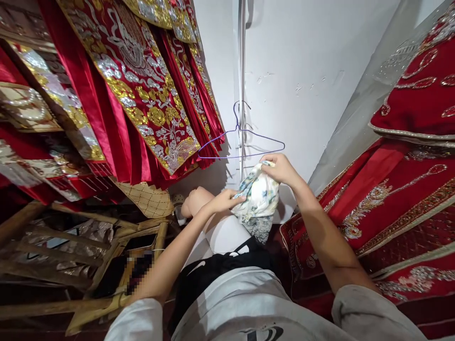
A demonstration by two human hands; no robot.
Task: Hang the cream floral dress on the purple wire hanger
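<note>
A bunched floral cloth (pixel 263 193), white with blue, green and yellow patches and a greyish lower part, hangs in front of my knees. My right hand (pixel 279 169) pinches its upper edge between thumb and fingers. At the cloth's left side my left hand (pixel 229 201) grips a fold, its thumb and fingers partly hidden by the fabric. Just above and behind the hands, a thin purple hanger (pixel 261 136) hangs against the wall with nothing on it. Neither hand touches the hanger.
Red garments with gold and silver embroidery (pixel 152 94) hang at the left. More red beaded garments (pixel 401 189) fill the right side, partly under clear plastic. A white wall (pixel 298 57) stands ahead. A bamboo chair frame (pixel 161 241) is at lower left.
</note>
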